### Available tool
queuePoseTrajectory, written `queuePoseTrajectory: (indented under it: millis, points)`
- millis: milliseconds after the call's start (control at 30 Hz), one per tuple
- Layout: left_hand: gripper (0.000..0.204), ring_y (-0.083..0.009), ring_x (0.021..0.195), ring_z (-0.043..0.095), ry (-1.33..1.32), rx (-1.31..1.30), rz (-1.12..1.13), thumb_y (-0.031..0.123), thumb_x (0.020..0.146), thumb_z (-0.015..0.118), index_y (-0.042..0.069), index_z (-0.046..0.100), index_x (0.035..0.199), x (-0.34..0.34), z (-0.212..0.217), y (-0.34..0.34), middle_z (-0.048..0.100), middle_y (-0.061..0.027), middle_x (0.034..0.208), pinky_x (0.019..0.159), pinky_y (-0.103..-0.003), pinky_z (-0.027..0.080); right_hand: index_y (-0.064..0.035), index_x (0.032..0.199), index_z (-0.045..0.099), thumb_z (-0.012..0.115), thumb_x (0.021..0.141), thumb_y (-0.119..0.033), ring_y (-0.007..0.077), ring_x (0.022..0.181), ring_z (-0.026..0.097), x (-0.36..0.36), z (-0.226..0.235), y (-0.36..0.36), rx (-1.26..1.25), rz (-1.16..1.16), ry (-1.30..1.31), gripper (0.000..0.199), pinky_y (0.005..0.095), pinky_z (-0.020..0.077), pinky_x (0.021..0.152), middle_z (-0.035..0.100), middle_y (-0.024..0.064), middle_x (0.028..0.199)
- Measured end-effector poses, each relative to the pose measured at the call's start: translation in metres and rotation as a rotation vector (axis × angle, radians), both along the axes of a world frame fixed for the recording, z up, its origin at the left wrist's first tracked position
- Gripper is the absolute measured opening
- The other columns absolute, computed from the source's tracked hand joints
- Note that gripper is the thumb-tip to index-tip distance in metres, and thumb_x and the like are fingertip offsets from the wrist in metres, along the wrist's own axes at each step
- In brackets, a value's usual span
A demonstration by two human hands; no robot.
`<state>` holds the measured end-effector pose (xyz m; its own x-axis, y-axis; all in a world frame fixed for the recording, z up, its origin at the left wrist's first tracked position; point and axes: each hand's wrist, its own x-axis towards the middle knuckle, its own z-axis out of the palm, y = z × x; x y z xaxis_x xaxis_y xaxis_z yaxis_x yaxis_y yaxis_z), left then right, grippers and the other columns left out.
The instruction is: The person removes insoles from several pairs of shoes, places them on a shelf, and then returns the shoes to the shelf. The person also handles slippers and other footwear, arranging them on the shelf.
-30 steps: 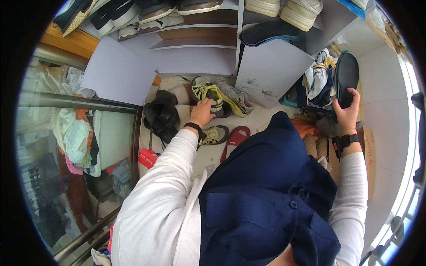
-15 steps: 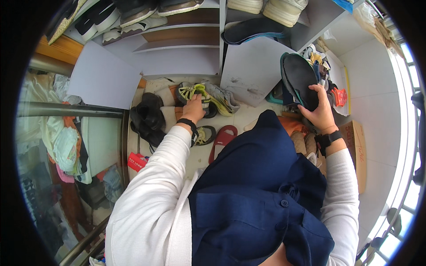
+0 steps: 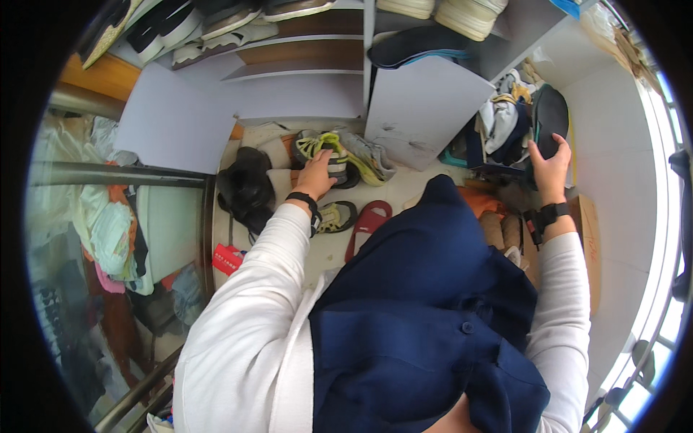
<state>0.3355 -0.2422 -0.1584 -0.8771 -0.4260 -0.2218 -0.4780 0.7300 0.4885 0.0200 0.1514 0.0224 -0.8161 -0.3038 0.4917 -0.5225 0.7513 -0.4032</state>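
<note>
My left hand [image 3: 315, 177] reaches down to the floor with its fingers closed on the heel of a grey and yellow-green sports shoe [image 3: 338, 167]. Beside that shoe lies a pale grey and yellow sneaker [image 3: 367, 155]. My right hand [image 3: 551, 164] grips the lower end of the dark insoles [image 3: 550, 112], which stand upright between thumb and fingers. They are at the right side of a dark box [image 3: 498, 170] filled with bundled cloth [image 3: 499, 119]. Whether the insoles touch the box cannot be made out.
Black shoes [image 3: 244, 184] stand left of my left hand; a red slipper [image 3: 369, 222] lies nearer me. Two cabinet doors [image 3: 177, 119] hang open before shelves of shoes. Another insole [image 3: 415, 47] overhangs a shelf. A cardboard box [image 3: 588, 238] and glass panel [image 3: 170, 238] flank me.
My right hand has moved right with the insoles, uncovering the cloth in the dark box. The insoles are turned more edge-on. My left hand stays at the sports shoe.
</note>
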Motion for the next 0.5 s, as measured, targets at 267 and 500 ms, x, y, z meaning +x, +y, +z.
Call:
queuePoseTrajectory:
  millis: [267,500]
  points:
    - [0.048,-0.0305,0.103,0.062,0.085,0.147,0.22,0.005,0.082,0.071,0.011,0.052,0.126,0.043,-0.009,-0.035,0.052,-0.0123,0.126,0.087,-0.041,0.051,0.0032,0.122,0.056,0.08,0.078,-0.036,0.0311,0.113,0.056,-0.015,-0.003,-0.004,-0.01,0.003,-0.102,0.063,0.0377,0.0423,0.099,0.059,0.0206,0.119]
    - [0.033,-0.0304,0.099,0.061,0.078,0.076,0.229,0.006,0.079,0.072,0.009,0.056,0.108,0.096,-0.016,-0.04,0.058,-0.0117,0.105,0.085,-0.04,0.05,0.001,0.122,0.056,0.079,0.078,-0.041,0.033,0.116,0.052,-0.012,-0.006,-0.007,0.02,-0.062,-0.074,0.066,0.039,0.0405,0.101,0.057,0.0209,0.121]
